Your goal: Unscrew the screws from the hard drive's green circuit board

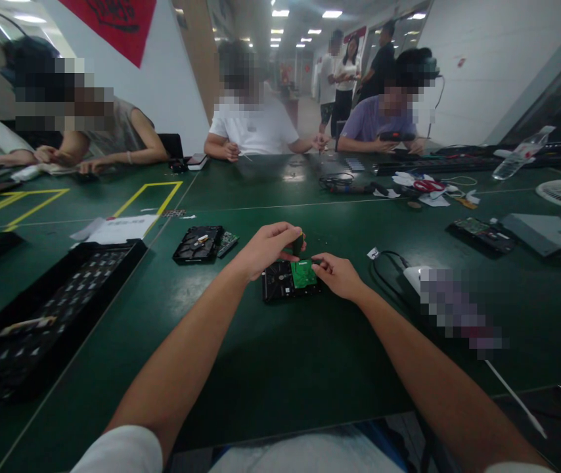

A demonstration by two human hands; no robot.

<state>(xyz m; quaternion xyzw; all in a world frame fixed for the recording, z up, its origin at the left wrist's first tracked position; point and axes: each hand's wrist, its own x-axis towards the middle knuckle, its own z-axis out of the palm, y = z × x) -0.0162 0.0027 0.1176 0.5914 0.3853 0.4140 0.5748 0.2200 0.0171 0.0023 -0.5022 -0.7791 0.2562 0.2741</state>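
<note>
A black hard drive point(277, 281) with a green circuit board point(303, 273) on top lies on the green table point(280, 355) in front of me. My left hand point(268, 247) is closed round the dark handle of a screwdriver point(299, 243), held upright above the drive. My right hand point(338, 274) rests at the drive's right edge, fingers pinched together against the circuit board's side. What the pinch holds, if anything, is too small to make out.
A second opened hard drive point(198, 244) with a loose board lies further left. A long black tray point(44, 309) sits at the left. Cables point(383, 266) and another drive point(480, 234) lie to the right. Several people sit along the far side of the table.
</note>
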